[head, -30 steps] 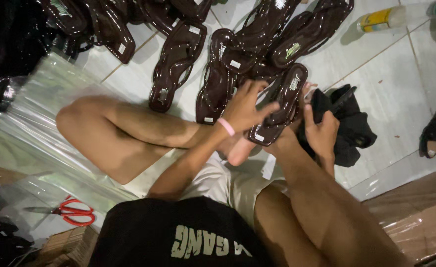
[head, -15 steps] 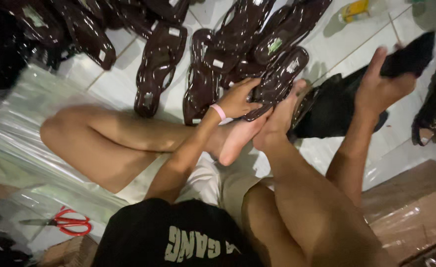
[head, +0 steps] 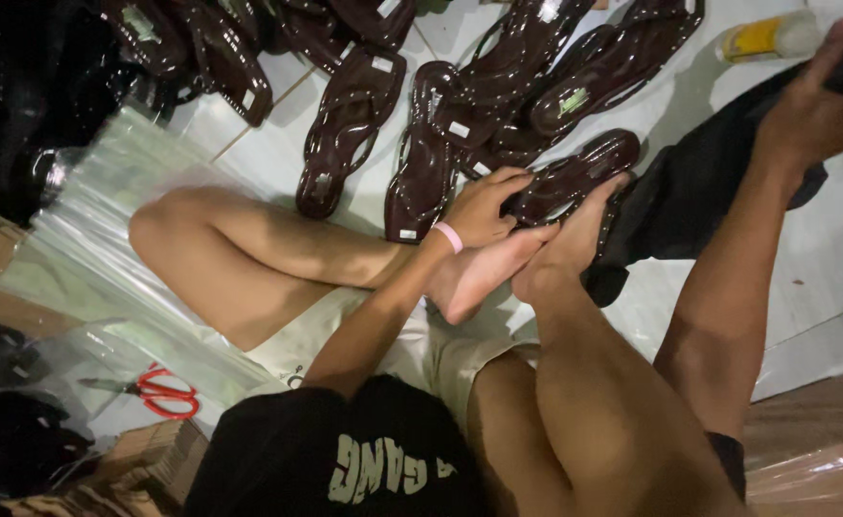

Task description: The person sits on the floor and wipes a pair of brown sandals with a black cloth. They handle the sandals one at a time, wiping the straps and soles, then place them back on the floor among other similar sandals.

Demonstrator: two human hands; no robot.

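I sit on a tiled floor with my legs folded. My left hand (head: 484,206), with a pink band at the wrist, grips a glossy dark brown sandal (head: 575,175) that lies against my feet. My right hand (head: 809,105) is raised at the upper right and is closed on a black cloth (head: 699,196), which drapes down to the floor beside the sandal. Several more brown sandals (head: 345,134) lie in rows on the tiles beyond my knees.
Clear plastic sheets (head: 106,249) are stacked at the left. Red-handled scissors (head: 158,393) lie near them by a cardboard box (head: 144,455). A yellow bottle (head: 766,33) lies at the top right. A wooden step (head: 814,431) is at the lower right.
My right hand has gone from beside the sandal up and to the right, lifting the black cloth. My left hand has stayed on the sandal.
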